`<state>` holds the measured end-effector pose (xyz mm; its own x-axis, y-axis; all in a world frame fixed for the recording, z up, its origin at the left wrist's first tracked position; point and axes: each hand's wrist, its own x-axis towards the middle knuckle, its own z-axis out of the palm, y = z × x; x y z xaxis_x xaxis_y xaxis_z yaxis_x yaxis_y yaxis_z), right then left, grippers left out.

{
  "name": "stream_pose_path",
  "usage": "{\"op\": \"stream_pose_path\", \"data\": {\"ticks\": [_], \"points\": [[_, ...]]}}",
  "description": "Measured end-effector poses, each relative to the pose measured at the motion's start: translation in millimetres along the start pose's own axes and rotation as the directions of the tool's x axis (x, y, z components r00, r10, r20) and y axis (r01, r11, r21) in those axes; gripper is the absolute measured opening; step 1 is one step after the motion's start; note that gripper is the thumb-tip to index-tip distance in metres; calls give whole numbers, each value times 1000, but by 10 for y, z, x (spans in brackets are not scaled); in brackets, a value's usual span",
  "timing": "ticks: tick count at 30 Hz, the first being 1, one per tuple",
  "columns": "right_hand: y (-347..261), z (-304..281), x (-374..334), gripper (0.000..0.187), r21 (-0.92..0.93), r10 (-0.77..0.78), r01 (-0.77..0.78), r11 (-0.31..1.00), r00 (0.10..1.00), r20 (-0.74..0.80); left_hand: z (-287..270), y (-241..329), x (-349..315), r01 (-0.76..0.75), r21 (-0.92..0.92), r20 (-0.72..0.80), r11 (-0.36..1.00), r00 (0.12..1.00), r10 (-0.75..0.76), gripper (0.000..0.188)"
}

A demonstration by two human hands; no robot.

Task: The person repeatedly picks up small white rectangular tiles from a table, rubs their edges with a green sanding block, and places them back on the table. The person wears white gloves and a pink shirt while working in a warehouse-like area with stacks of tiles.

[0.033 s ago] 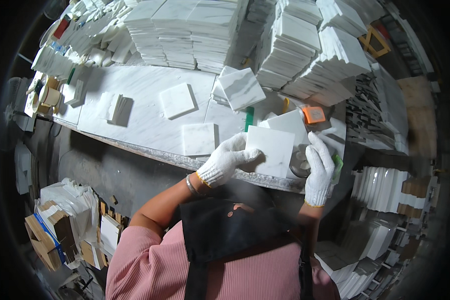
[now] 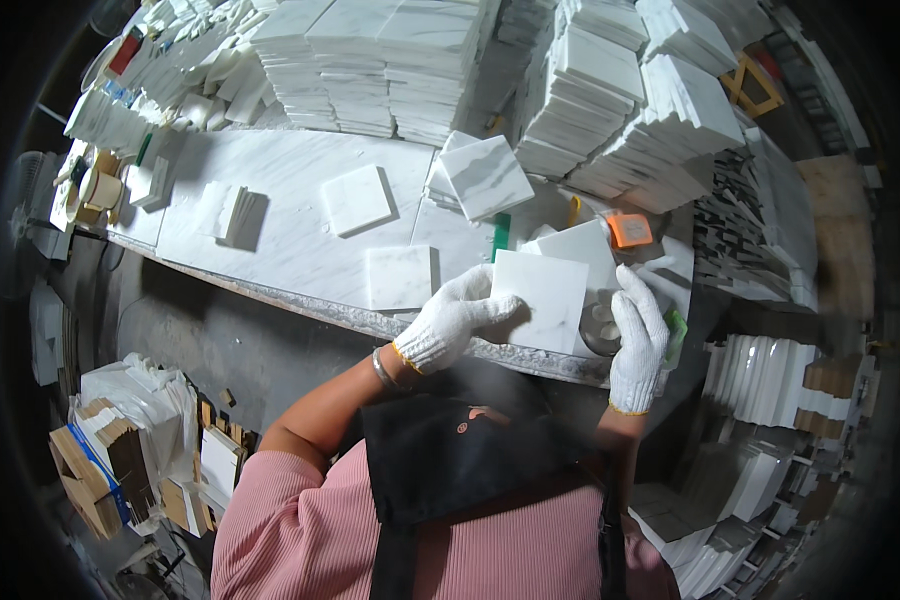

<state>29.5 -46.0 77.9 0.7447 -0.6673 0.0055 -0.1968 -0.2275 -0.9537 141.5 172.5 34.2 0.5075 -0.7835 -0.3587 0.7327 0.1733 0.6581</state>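
My left hand (image 2: pixel 457 318), in a white knitted glove, grips a square white marble tile (image 2: pixel 542 303) by its left edge, thumb on the face. My right hand (image 2: pixel 638 340), gloved alike, is to the right of the tile with its fingers stretched out. Between tile and hand sits a small round grey bowl (image 2: pixel 599 325), partly hidden. A green item (image 2: pixel 676 338) shows just behind the right hand. Another pale tile (image 2: pixel 580 245) lies beyond the held one. An orange box-shaped tool (image 2: pixel 630 230) rests behind it, and a green strip (image 2: pixel 500 238) is to the left.
On the marble-topped table (image 2: pixel 280 190) lie a loose tile (image 2: pixel 357 200), another tile (image 2: pixel 399 278), and two overlapping tiles (image 2: pixel 487 177). Tall tile stacks (image 2: pixel 425 85) line the back. Packed boxes (image 2: pixel 135 440) stand on the floor at left; more stacked tiles (image 2: pixel 760 378) are at right.
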Motion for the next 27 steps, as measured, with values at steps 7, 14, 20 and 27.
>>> {"op": "stream_pose_path", "data": {"ticks": [7, 14, 20, 27], "points": [[-46, 94, -61, 34, 153, 188, -209, 966, 972, 139, -246, -143, 57, -14, -201, -100, 979, 995, -7, 30], [40, 215, -31, 36, 37, 115, -128, 991, 964, 240, -393, -163, -30, -7, -360, -143, 933, 989, -48, 29], [-11, 250, -41, 34, 85, 138, -162, 983, 962, 237, -343, -21, -150, -12, -381, -198, 925, 978, -69, 25], [-43, 224, -21, 35, -33, 105, -100, 994, 972, 211, -654, -127, -293, -146, -444, -275, 884, 961, 20, 29]]}}
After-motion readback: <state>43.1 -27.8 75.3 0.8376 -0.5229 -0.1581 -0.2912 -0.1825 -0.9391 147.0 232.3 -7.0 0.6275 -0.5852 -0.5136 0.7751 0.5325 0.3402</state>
